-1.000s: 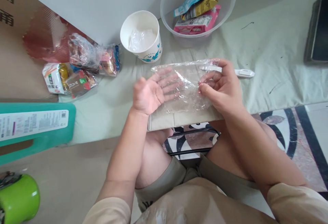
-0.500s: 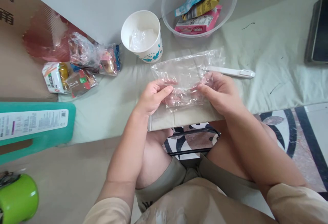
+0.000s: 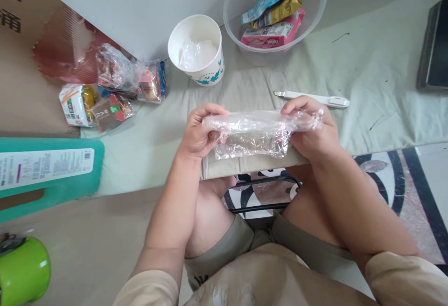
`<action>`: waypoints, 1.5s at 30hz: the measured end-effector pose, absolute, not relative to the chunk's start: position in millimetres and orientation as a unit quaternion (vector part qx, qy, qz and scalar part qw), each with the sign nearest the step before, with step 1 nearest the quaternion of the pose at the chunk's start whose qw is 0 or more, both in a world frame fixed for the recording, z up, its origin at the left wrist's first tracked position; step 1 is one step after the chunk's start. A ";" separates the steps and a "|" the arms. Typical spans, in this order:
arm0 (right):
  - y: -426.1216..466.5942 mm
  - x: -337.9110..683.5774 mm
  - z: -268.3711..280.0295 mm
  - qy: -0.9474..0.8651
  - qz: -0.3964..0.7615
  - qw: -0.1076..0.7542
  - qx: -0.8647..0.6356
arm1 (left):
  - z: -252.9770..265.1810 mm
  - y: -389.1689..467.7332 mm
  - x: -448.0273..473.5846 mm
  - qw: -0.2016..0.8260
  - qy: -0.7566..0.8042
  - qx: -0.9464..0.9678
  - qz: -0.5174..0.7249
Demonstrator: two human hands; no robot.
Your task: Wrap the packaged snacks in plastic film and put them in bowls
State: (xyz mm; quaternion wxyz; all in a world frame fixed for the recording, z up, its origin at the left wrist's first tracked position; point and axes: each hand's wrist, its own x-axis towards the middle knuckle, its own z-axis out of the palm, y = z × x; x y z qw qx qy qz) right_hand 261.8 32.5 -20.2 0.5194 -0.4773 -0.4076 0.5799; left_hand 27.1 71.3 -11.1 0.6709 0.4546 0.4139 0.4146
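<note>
A clear plastic bag stretches between my two hands over the table's near edge, its upper part folded over toward me. My left hand grips the bag's left side, fingers curled behind the film. At the other end my right hand pinches it, with crumpled film lying across the fingers. Just beyond the right hand lies a white utility knife, its tip pointing left. Farther back stands a white paper cup with blue leaf print and crumpled clear plastic inside.
A clear plastic tub at the back holds several snack packets. Wrapped snacks lie at the left beside a cardboard box. A green box with a label overhangs the left edge. A dark device rests far right.
The bag's far part has been folded down toward me, so the film now lies over my fingers. My right hand has shifted slightly right. The knife's tip is now uncovered.
</note>
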 end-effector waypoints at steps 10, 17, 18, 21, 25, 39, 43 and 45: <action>29.0 267.0 -16.1 -0.506 0.496 0.472 -0.524 | -22.2 75.1 29.7 0.592 0.440 0.524 0.426; 32.4 270.7 -25.9 -0.484 0.520 0.508 -0.488 | -21.3 75.4 26.5 0.628 0.445 0.456 0.446; 34.3 272.8 -26.6 -0.470 0.526 0.521 -0.481 | -19.5 75.3 25.5 0.637 0.440 0.447 0.449; 37.8 277.4 -22.4 -0.397 0.621 0.513 -0.441 | -17.0 73.9 23.2 0.671 0.413 0.459 0.410; 34.4 272.9 -9.0 -0.363 0.782 0.345 -0.370 | -23.3 72.3 25.5 0.669 0.394 0.522 0.353; 31.9 260.8 -5.7 -0.531 0.691 0.319 -0.373 | -23.0 49.9 49.2 0.319 0.360 0.791 0.377; 32.5 260.2 -7.0 -0.559 0.671 0.359 -0.331 | -21.6 51.0 48.9 0.421 0.376 0.746 0.354; 32.0 259.6 -8.6 -0.561 0.664 0.371 -0.327 | -20.7 49.8 49.5 0.443 0.403 0.720 0.352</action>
